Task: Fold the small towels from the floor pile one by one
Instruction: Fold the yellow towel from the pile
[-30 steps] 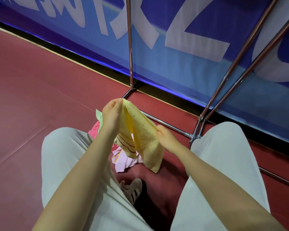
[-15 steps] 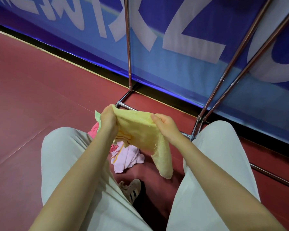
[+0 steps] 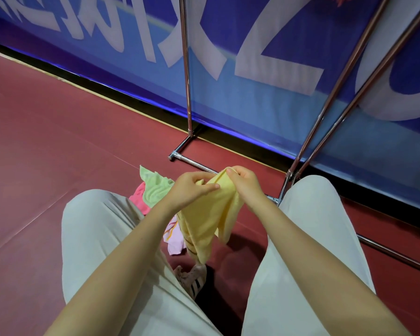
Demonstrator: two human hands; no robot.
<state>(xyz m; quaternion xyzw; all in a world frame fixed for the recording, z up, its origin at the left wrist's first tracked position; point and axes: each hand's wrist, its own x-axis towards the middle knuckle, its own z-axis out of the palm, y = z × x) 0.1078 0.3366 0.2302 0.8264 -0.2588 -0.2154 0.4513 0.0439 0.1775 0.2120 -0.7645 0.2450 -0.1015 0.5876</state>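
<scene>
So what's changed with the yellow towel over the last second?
The left hand and right hand came together, bringing the top corners of the yellow towel to meet, so it now hangs doubled. Both hands kept pinching it throughout. The floor pile stayed put.

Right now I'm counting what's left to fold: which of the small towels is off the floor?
The pale yellow terry towel, pinched at its top by the left hand and right hand. The green, hot pink and light pink towels lie piled below.

Red floor (image 3: 58, 154) — towel pile (image 3: 155, 190), rack base (image 3: 192, 163) on it.
</scene>
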